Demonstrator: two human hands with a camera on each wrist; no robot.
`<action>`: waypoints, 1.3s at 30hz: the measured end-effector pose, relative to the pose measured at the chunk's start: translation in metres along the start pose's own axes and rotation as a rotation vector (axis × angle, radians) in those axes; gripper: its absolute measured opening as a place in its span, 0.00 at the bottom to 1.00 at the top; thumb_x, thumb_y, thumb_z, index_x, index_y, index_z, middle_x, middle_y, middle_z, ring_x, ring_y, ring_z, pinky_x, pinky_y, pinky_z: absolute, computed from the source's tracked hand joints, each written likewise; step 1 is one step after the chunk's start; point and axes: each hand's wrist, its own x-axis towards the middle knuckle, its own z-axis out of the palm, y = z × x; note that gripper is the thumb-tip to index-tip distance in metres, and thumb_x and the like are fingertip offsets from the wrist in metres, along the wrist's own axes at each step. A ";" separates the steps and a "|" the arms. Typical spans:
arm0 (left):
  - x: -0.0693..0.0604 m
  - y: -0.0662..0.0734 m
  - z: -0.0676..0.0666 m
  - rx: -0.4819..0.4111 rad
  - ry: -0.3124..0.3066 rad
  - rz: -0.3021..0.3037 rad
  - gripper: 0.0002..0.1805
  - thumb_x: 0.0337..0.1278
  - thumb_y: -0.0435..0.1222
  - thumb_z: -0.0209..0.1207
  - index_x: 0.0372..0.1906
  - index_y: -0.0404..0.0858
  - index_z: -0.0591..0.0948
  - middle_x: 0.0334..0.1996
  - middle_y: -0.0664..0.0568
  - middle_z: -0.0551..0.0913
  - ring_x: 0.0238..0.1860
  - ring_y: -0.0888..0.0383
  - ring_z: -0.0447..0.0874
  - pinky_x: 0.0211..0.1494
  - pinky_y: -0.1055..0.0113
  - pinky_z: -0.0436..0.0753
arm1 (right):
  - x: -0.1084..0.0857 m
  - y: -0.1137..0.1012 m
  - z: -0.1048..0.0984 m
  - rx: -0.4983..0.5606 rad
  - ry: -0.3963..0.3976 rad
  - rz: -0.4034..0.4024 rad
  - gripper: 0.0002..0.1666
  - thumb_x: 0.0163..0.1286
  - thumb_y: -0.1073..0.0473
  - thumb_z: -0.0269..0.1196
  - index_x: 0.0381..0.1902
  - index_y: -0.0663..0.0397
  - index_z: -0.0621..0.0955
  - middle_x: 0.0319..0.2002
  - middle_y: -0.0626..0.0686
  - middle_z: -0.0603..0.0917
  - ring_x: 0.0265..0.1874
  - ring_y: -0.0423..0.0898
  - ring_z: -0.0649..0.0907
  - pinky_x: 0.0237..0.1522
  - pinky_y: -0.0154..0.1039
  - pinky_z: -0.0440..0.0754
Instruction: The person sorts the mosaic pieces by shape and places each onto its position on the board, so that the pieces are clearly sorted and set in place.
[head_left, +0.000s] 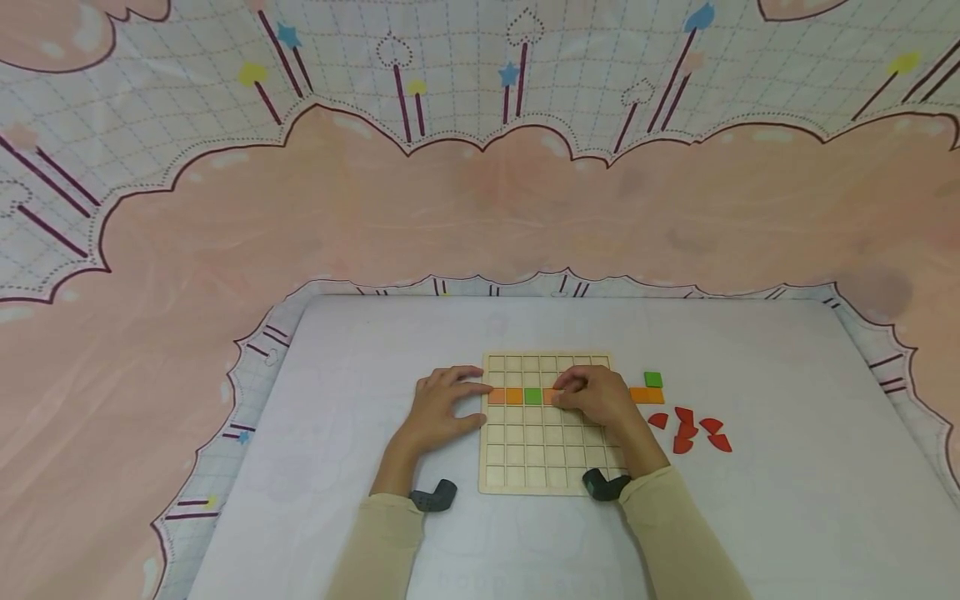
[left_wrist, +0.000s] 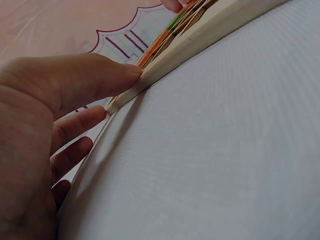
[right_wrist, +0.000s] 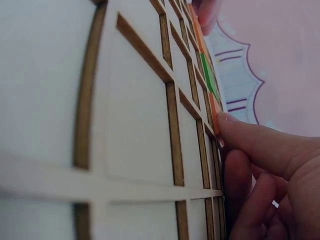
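A wooden grid board (head_left: 525, 477) lies on the white table, one row holding two orange squares (head_left: 513, 397), a green square (head_left: 532, 397) and another orange square (head_left: 549, 397). My right hand (head_left: 600, 398) has its fingers curled at that last square; in the right wrist view, the thumb of the right hand (right_wrist: 280, 160) touches the orange square (right_wrist: 214, 112), next to the green one (right_wrist: 208, 75). The left hand (head_left: 442, 408) is spread at the board's left side. In the left wrist view, the left hand (left_wrist: 30, 115) touches the board's edge (left_wrist: 175, 65) with its thumb.
Right of the board are orange pieces (head_left: 647, 396), a green square (head_left: 653, 380) and several red wedge-shaped pieces (head_left: 686, 431). The white table (head_left: 360, 333) meets a patterned cloth (head_left: 450, 217) behind. A dark device is at each wrist.
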 end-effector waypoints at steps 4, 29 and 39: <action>0.000 0.000 -0.001 -0.002 0.002 0.001 0.25 0.53 0.48 0.69 0.59 0.55 0.85 0.70 0.58 0.74 0.69 0.51 0.68 0.68 0.44 0.61 | -0.001 -0.001 -0.001 0.003 -0.001 -0.007 0.11 0.60 0.54 0.75 0.39 0.49 0.88 0.30 0.47 0.85 0.33 0.45 0.80 0.40 0.39 0.74; -0.002 0.002 0.000 0.011 0.028 0.022 0.23 0.54 0.48 0.69 0.57 0.57 0.86 0.69 0.58 0.75 0.68 0.51 0.69 0.66 0.44 0.63 | -0.025 0.040 -0.091 -0.011 0.072 0.110 0.26 0.67 0.40 0.68 0.56 0.49 0.84 0.49 0.58 0.86 0.46 0.52 0.81 0.38 0.39 0.80; -0.001 0.002 -0.001 -0.002 0.019 0.016 0.23 0.53 0.47 0.69 0.57 0.56 0.86 0.69 0.57 0.75 0.68 0.50 0.69 0.67 0.43 0.62 | -0.021 0.065 -0.112 -0.075 0.064 0.230 0.31 0.66 0.37 0.68 0.58 0.50 0.83 0.53 0.60 0.82 0.50 0.56 0.77 0.40 0.39 0.76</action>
